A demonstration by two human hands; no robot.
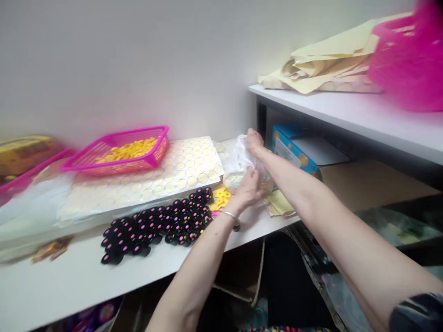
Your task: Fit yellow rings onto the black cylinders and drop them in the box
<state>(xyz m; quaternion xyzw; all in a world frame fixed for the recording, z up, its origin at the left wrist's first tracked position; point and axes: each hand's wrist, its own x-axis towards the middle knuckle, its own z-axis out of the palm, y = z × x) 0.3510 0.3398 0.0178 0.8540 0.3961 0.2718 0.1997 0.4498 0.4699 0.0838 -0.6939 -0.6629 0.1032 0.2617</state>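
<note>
A clear plastic bag [238, 154] with small pastel-coloured pieces in its lower part stands on the white table near the wall. My right hand [254, 141] grips the bag's upper edge, fingers closed on the plastic. Lower down, my left hand [248, 188] is closed on the front of the same bag, its fingertips partly hidden. Beside my left wrist lie some yellow ring-shaped pieces [220, 198]. Further left are rows of small black pieces with pink dots [152, 226]. A folded pale yellow paper [279, 203] lies just right of the bag.
A pink basket [161, 154] of yellow pieces rests on sheets of round pale stickers [194, 161]. To the right, a blue box [294, 147] sits under a raised white shelf [332, 103]. That shelf bears yellow paper [332, 50] and another pink basket [404, 69].
</note>
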